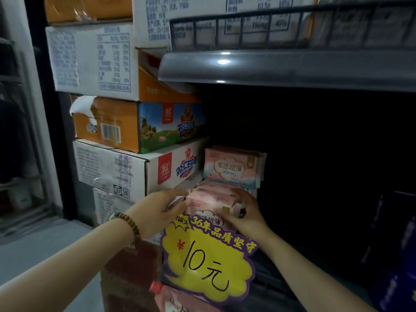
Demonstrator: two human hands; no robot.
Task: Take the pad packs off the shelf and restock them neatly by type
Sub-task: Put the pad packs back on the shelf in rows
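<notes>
My left hand (162, 208) and right hand (245, 213) grip the row of pink pad packs (211, 198) on the shelf (267, 264), fingers curled round both ends; the packs look light, soft and slippery, so I would squeeze evenly.

1 wide-angle head view looks forward and down from close, facing the shelf (281, 68) slightly from its left.

I'm seeing the pad packs (210, 198) just above the price card (209, 260) gleaming in soft glossy plastic film, the card itself looking like slick paper. Left of it, cardboard boxes (126, 170) are showing matt; bracelet beads (130, 224) are looking wooden.
</notes>
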